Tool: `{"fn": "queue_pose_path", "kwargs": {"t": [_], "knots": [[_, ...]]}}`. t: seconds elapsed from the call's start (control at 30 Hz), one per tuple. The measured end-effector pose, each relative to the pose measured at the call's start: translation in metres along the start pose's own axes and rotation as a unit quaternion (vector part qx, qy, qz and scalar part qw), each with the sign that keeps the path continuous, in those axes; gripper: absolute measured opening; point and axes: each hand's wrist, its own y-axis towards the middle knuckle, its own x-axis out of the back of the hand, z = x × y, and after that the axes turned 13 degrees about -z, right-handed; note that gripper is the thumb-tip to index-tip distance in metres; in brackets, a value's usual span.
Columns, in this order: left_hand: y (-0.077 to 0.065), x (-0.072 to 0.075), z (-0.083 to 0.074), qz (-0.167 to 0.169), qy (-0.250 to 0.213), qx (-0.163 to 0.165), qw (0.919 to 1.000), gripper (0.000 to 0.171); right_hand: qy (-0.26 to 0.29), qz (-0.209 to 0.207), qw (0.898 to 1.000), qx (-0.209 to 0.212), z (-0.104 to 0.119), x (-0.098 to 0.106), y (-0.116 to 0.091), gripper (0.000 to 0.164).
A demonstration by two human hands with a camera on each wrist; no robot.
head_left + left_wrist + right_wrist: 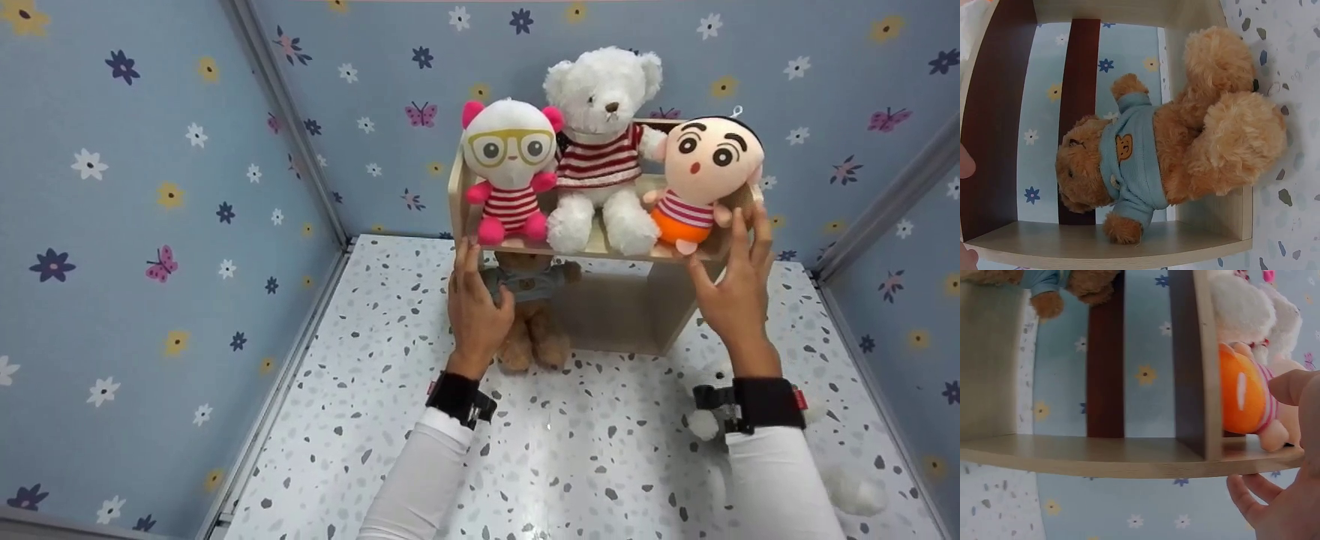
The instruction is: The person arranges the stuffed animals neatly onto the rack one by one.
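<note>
A small wooden shelf (611, 349) stands before the back wall. My left hand (480, 307) reaches to its left side, fingers extended along the panel and thumb apart. Over at the right side my right hand (739, 289) spreads fingers and thumb about the side panel (1106, 464), fingertips behind its edge and thumb (1292, 385) near the boy doll. On top sit a pink-and-white doll with yellow glasses (512, 150), a white teddy bear (600, 97) in a striped sweater and the boy doll (709, 161) in orange shorts. Below, a brown teddy bear (1140, 152) in blue sits inside the shelf.
A white plush toy (705, 424) lies on the speckled table (600, 450), partly hidden by my right wrist. Another white fluffy piece (855, 491) shows beside my right sleeve. Blue flowered panels (187, 225) enclose the left, back and right.
</note>
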Motion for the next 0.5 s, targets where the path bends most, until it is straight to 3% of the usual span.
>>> {"fn": "queue_pose_path", "kwargs": {"t": [0.17,0.33,0.5], "knots": [[-0.021,0.008,0.003,0.011,-0.055,0.031,0.9979,0.068,-0.044,0.025,0.999,-0.019,-0.021,-0.015,-0.055,0.087],[-0.053,0.014,0.012,0.042,-0.044,0.061,0.9963,0.067,-0.046,0.105,0.992,-0.047,-0.044,-0.033,-0.12,0.087],[-0.09,0.022,0.019,0.077,-0.02,0.086,0.9931,0.066,-0.036,0.151,0.987,-0.042,-0.053,-0.042,-0.176,0.083]]}}
